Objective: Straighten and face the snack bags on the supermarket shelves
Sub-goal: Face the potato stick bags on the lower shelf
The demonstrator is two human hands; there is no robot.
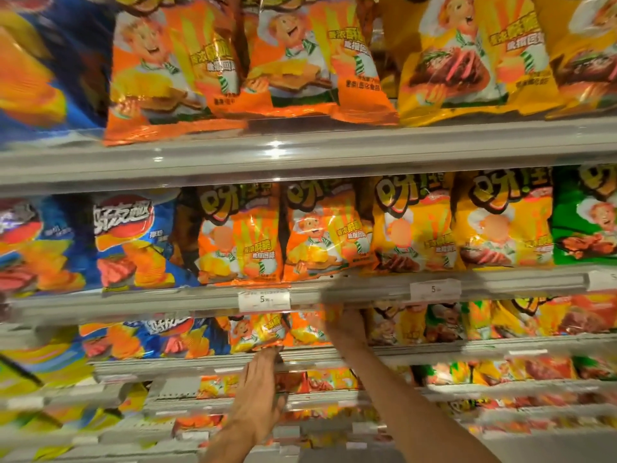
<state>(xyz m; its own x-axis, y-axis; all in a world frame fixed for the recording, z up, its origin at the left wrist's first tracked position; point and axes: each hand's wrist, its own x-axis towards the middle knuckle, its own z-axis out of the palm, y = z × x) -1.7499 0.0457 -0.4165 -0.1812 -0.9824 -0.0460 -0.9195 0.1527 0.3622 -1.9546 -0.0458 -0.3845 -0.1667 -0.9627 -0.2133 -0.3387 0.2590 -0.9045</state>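
Left hand (258, 379) reaching flat, fingers straight, touching small orange foil snack bags (257, 332) on the third shelf | right hand (347, 329) reaching among them, grip blurred, cannot tell | upper rows appearing faced; lower shelves apparently remaining.

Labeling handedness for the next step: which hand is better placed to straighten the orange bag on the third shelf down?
Probably the right hand: it is already up on the orange bag. The left hand sits lower, fingertips only at the shelf edge.
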